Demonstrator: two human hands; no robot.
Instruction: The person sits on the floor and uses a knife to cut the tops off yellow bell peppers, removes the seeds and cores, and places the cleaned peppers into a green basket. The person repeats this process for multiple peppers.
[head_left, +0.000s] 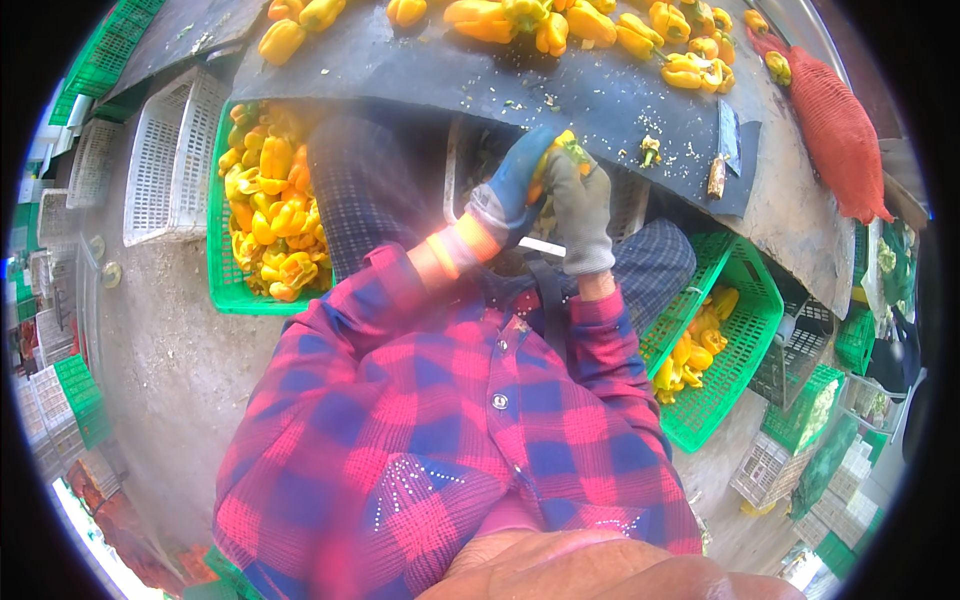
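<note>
My left hand (511, 185), in a blue rubber-coated glove with an orange cuff, holds a yellow bell pepper (538, 180) from its left side. My right hand (581, 206), in a grey glove, grips the same pepper near its green stem end. The fingers of both gloves hide much of it. The two hands meet just off the front edge of the dark work table (420, 79). Beneath them, between my knees, stands a crate with a pale rim (541, 246), its contents dim. A cut-out pepper core (650, 150) lies on the table among scattered seeds.
Yellow peppers (480, 19) line the table's far side. A wooden-handled cleaver (718, 176) and a red mesh sack (836, 127) lie to the right. Green crates of peppers stand at my left (217, 289) and right (765, 300). A white crate (176, 157) stands farther left.
</note>
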